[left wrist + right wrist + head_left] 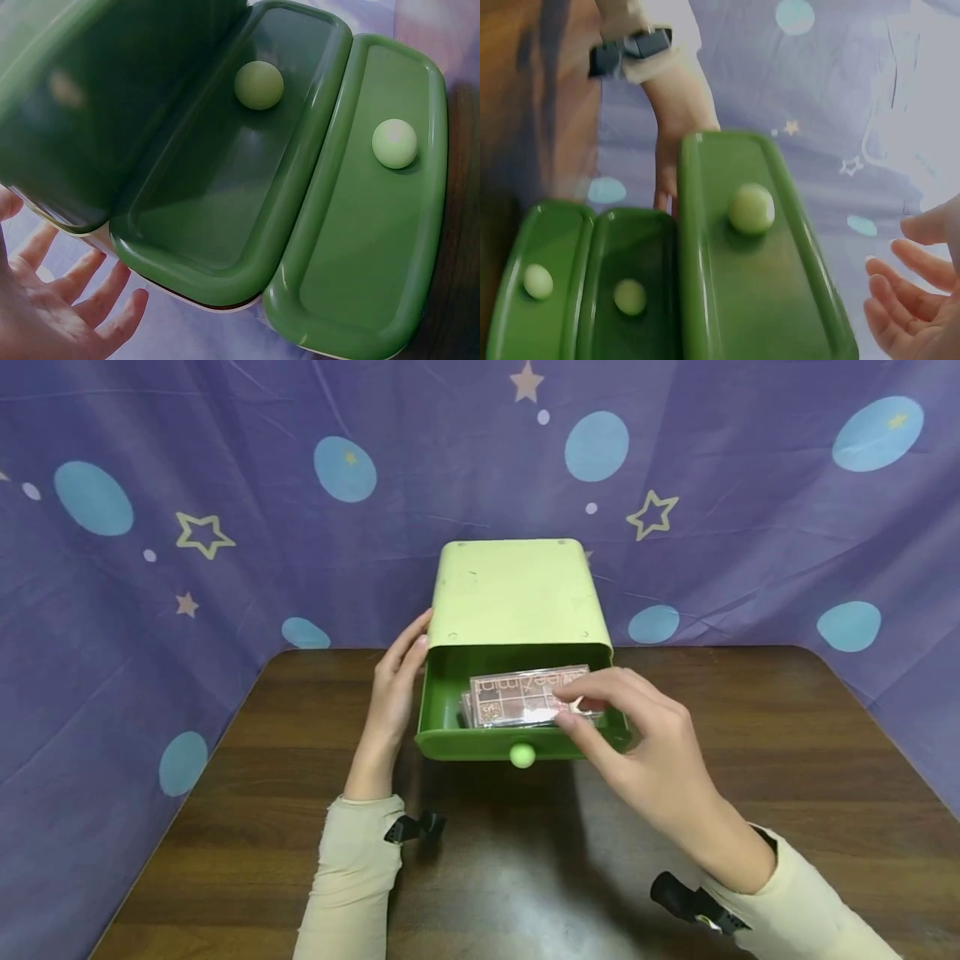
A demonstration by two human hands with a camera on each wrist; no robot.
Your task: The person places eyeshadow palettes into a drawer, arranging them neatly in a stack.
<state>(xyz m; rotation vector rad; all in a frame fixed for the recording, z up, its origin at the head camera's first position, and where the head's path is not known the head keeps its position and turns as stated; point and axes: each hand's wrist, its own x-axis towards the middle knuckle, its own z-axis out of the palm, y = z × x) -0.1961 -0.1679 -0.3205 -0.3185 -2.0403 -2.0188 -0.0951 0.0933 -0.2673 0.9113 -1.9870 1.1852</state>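
Note:
A green drawer cabinet (521, 593) with a paler top stands on the table. Its top drawer (468, 745), with a round knob (522, 756), is pulled out. Inside lie clear-lidded eyeshadow palettes (513, 700), overlapping; the upper one shows lettering and several pans. My left hand (390, 693) rests along the cabinet's left side, fingers extended. My right hand (652, 743) is over the drawer's right end, thumb and forefinger apart, overlapping the palette's right end in the head view. The right wrist view shows its fingers loosely bent with nothing between them.
Two lower drawers, a middle drawer (217, 187) and a bottom drawer (360, 225), are pushed in, each with a round knob. Behind the brown wooden table (247, 827) hangs a purple cloth (465, 460) with stars and blue ovals. Black wrist cameras sit on both sleeves.

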